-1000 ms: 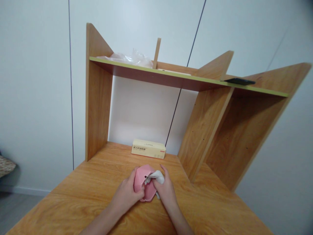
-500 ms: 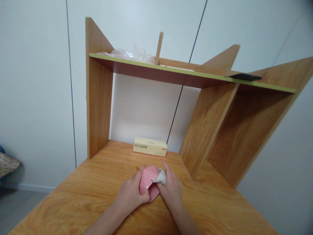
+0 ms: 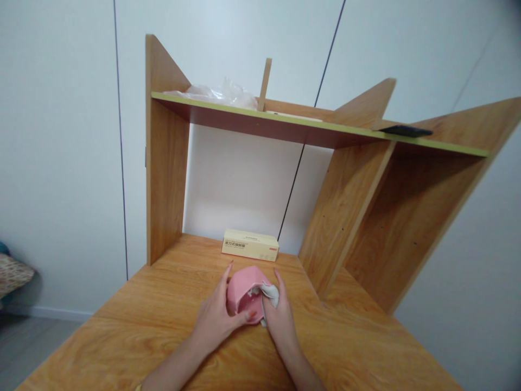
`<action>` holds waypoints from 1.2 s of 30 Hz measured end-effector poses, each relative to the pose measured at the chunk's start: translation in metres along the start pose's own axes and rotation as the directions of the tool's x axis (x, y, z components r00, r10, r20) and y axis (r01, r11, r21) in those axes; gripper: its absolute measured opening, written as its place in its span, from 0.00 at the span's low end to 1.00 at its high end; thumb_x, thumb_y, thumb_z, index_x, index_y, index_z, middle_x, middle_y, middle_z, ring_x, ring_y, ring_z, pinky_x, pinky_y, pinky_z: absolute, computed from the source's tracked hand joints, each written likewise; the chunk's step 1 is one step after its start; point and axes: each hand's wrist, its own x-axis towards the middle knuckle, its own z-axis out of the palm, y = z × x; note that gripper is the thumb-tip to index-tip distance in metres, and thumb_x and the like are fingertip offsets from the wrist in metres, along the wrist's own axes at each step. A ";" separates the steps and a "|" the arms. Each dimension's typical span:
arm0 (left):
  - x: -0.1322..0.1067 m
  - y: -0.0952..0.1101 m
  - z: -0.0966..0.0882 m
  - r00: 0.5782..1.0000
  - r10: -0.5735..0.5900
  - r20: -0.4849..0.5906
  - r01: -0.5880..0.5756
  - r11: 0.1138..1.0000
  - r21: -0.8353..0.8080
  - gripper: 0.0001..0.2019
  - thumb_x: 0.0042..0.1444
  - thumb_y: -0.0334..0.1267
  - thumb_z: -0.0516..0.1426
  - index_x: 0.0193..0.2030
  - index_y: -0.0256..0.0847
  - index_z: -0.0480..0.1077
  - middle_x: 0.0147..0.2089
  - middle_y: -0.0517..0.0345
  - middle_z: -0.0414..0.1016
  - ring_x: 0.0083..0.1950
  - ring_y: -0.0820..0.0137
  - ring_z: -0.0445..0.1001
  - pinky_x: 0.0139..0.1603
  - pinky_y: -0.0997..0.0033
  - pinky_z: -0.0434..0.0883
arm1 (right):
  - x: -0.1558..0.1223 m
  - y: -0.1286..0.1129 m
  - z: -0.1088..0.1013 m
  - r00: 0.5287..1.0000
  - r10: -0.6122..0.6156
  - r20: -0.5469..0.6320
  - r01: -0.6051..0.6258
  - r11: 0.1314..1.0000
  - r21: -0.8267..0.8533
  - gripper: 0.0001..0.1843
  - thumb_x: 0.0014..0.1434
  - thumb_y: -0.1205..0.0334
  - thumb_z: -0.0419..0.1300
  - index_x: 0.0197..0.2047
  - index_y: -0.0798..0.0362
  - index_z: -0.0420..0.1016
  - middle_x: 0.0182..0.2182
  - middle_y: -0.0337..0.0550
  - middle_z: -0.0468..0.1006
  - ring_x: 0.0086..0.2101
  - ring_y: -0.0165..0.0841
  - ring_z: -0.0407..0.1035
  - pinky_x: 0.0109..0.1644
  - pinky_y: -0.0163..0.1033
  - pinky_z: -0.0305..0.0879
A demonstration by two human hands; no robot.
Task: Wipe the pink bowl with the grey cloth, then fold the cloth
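My left hand (image 3: 215, 321) grips a pink angular bowl (image 3: 241, 288), tilted so its open side faces me, with the thumb hooked over its near rim. My right hand (image 3: 279, 323) is closed on a small white cloth (image 3: 269, 293) and presses it against the bowl's right inner edge. Both hands rest low over the wooden desk (image 3: 163, 326), just in front of me.
A beige flat box (image 3: 249, 245) lies at the back of the desk under a wooden shelf unit (image 3: 163, 163). On the shelf top sit crumpled clear plastic (image 3: 220, 93) and a dark flat object (image 3: 405, 130). White wall panels stand behind.
The bowl has been turned in my left hand so its opening now faces me more. The cloth has shifted along the rim. The view has dipped slightly.
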 end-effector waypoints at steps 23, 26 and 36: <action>-0.003 0.001 0.006 0.989 0.147 0.033 -0.150 0.982 0.114 0.36 0.42 0.36 0.56 0.61 0.47 0.51 0.55 0.52 0.66 0.52 0.58 0.66 0.53 0.60 0.62 | 0.002 -0.016 -0.017 0.987 -0.129 0.091 0.158 0.817 -0.554 0.38 0.49 0.65 0.53 0.62 0.52 0.44 0.34 0.44 0.76 0.35 0.40 0.71 0.35 0.39 0.62; -0.001 0.001 0.003 0.995 0.098 0.001 -0.098 0.991 0.094 0.37 0.45 0.42 0.57 0.62 0.44 0.49 0.56 0.49 0.64 0.52 0.57 0.67 0.51 0.60 0.63 | 0.002 -0.010 -0.014 0.995 -0.048 0.093 0.081 0.918 -0.389 0.37 0.50 0.65 0.50 0.62 0.54 0.43 0.33 0.43 0.76 0.34 0.38 0.71 0.35 0.38 0.63; -0.001 -0.013 0.019 0.997 0.070 0.018 -0.067 0.990 -0.126 0.38 0.48 0.44 0.57 0.62 0.36 0.42 0.55 0.43 0.64 0.52 0.61 0.66 0.52 0.63 0.63 | 0.002 0.004 0.003 0.999 0.003 -0.052 0.000 0.998 0.058 0.28 0.52 0.58 0.50 0.56 0.56 0.53 0.46 0.51 0.72 0.43 0.36 0.68 0.44 0.39 0.64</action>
